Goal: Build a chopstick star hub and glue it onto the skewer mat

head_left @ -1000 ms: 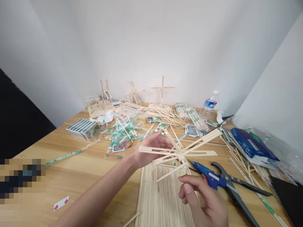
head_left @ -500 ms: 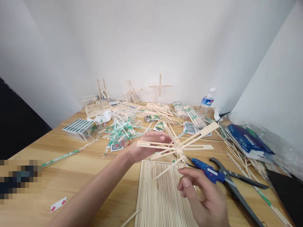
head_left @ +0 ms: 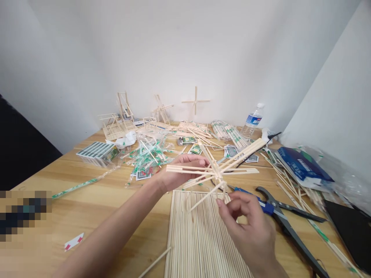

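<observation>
My left hand (head_left: 179, 172) grips a star-shaped bundle of wooden sticks (head_left: 216, 172) by its left spokes and holds it above the table. My right hand (head_left: 249, 227) is raised just below the bundle's hub, fingers pinched together near a lower spoke. What the fingertips hold, if anything, is too small to see. Under both hands lies a flat mat of wooden sticks (head_left: 197, 235) laid side by side.
A blue glue gun (head_left: 265, 205) and black shears (head_left: 290, 224) lie right of the mat. Loose sticks, green wrappers (head_left: 147, 156), stick models (head_left: 121, 119), a water bottle (head_left: 252, 121) and a blue packet (head_left: 303, 168) crowd the wooden table (head_left: 95, 204).
My right hand has risen and moved up to the bundle's lower spokes, now covering part of the glue gun. My left hand has kept the bundle nearly still.
</observation>
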The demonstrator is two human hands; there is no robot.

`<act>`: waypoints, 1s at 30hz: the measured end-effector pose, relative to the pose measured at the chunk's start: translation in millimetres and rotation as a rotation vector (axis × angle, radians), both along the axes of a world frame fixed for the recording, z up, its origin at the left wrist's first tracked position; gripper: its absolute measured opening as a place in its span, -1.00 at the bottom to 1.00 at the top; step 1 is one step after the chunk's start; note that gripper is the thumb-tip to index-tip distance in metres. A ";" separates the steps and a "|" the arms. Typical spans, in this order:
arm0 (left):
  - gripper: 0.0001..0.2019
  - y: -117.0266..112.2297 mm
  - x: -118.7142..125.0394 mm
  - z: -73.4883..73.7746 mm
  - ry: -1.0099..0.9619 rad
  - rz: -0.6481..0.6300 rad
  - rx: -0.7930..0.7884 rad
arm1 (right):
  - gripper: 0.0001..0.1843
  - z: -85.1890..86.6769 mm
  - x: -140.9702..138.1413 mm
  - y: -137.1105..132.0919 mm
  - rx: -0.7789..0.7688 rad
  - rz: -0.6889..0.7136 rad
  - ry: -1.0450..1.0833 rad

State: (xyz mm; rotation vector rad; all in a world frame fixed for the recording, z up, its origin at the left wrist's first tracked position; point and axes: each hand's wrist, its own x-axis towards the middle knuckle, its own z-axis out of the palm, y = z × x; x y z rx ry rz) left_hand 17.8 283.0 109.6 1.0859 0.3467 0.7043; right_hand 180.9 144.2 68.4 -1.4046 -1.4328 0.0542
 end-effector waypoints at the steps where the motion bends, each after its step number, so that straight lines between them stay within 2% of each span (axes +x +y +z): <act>1: -0.75 0.8 -0.1 -0.9 0.000 0.001 -0.001 | -0.85 0.4 0.4 1.2 -0.014 -0.016 -0.026; 10: -0.76 6.7 0.0 -6.7 -0.030 0.009 -0.029 | -0.84 2.2 3.1 8.2 0.072 -0.011 -0.219; 14: -0.77 8.7 -0.6 -8.7 -0.018 0.012 0.004 | -0.83 2.3 3.0 10.3 0.100 -0.022 -0.264; 17: -0.77 9.3 -1.4 -8.4 -0.034 -0.002 0.031 | -0.87 -1.3 5.8 8.8 0.103 -0.035 -0.236; 20: -0.75 10.5 -1.3 -9.3 -0.035 0.000 0.041 | -0.83 0.4 10.6 6.4 0.251 -0.084 -0.057; 23: -0.74 12.3 -0.3 -12.6 -0.043 -0.008 0.037 | -0.71 17.0 18.5 7.9 0.312 -0.008 0.069; 25: -0.75 13.2 0.2 -14.4 -0.055 -0.013 0.038 | -0.54 34.4 26.4 12.8 0.207 0.070 -0.052; 27: -0.77 13.3 0.4 -14.6 -0.065 -0.017 0.042 | -0.41 51.7 35.9 20.3 0.048 0.089 -0.246; 30: -0.79 12.3 0.2 -12.3 -0.060 -0.020 0.036 | -0.38 70.9 48.1 32.0 -0.106 0.219 -0.454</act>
